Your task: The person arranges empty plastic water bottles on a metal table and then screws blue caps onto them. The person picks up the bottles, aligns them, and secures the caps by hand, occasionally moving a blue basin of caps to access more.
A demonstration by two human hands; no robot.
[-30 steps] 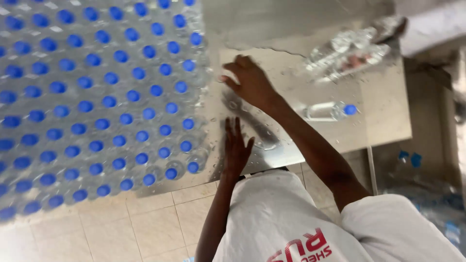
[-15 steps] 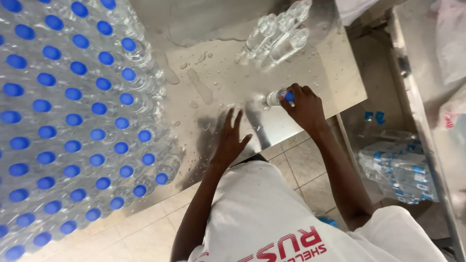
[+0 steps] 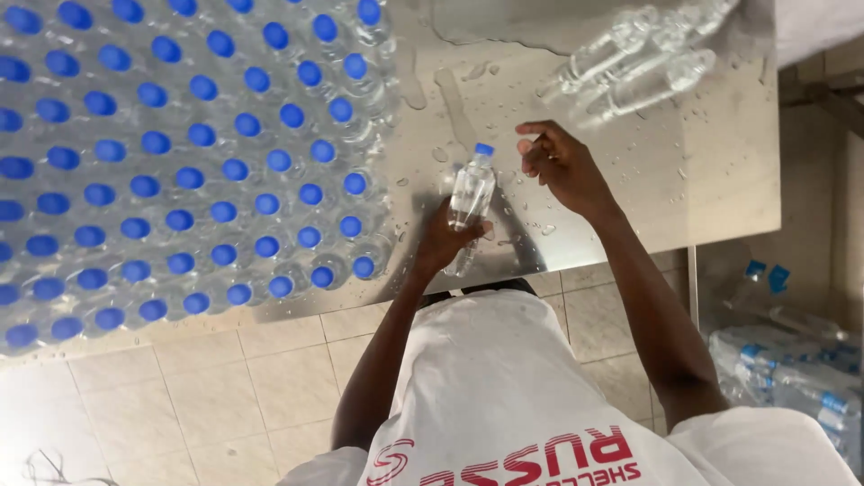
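On the wet steel table: a person works with both hands beside a big block of capped bottles.

Change from half a second ago: the single bottle (image 3: 471, 200) lay at the right hand then; now the left hand (image 3: 445, 241) has it, and the right hand has let go and drawn off to the side.

Left hand: fingers wrapped round the lower half of the bottle, gripping it above the table (image 3: 711, 180) near its front edge.

Right hand (image 3: 560, 162): empty, fingers loosely curled, just beside the bottle's cap, not touching it.

Bottle direction: long axis runs almost straight away from the person, tilted slightly right; blue cap at the far end, base toward the body.

Bottle look: clear plastic, small, with a pale band round the middle.

Block of bottles (image 3: 180, 171): upright, packed in rows, round blue caps, filling the left of the table.

Loose bottles (image 3: 639, 63): clear, lying on their sides at the far right of the table.

Wrapped packs (image 3: 792, 378): blue-capped bottles in clear film, on the floor at the right.
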